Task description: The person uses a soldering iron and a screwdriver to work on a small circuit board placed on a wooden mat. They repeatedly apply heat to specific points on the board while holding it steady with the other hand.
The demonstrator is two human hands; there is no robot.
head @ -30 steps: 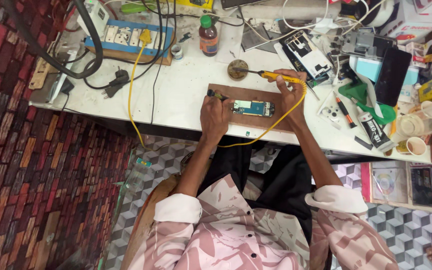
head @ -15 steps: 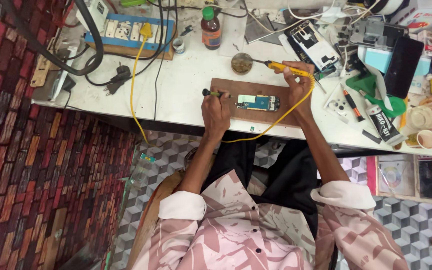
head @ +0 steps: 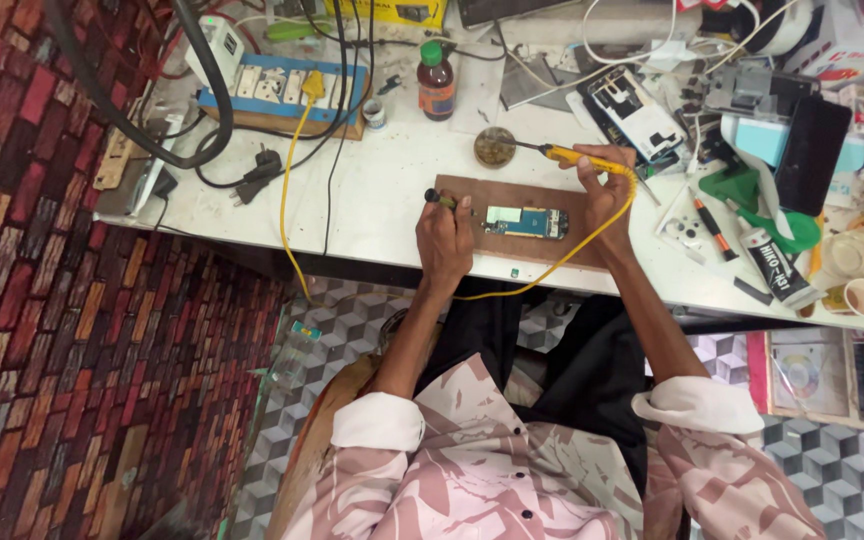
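A small blue circuit board [head: 526,221] lies on a brown wooden board [head: 572,248] on the white bench. My left hand [head: 445,232] rests on the board's left end, shut on a small dark tool [head: 436,198] beside the circuit board. My right hand [head: 599,190] holds a yellow-handled soldering iron [head: 572,156]. Its tip reaches into a small round tin [head: 494,146] just beyond the wooden board. The iron's yellow cord [head: 542,280] loops down over the bench edge.
A blue and white power strip [head: 270,88] with plugs and cables sits at the back left. A brown bottle [head: 436,83] stands behind the tin. Screwdrivers, a glue tube [head: 774,266], phone parts and cups crowd the right side. Brick-pattern floor lies left.
The soldering iron's tip has moved left from above the wooden board into the round tin. My left hand stays at the board's left end.
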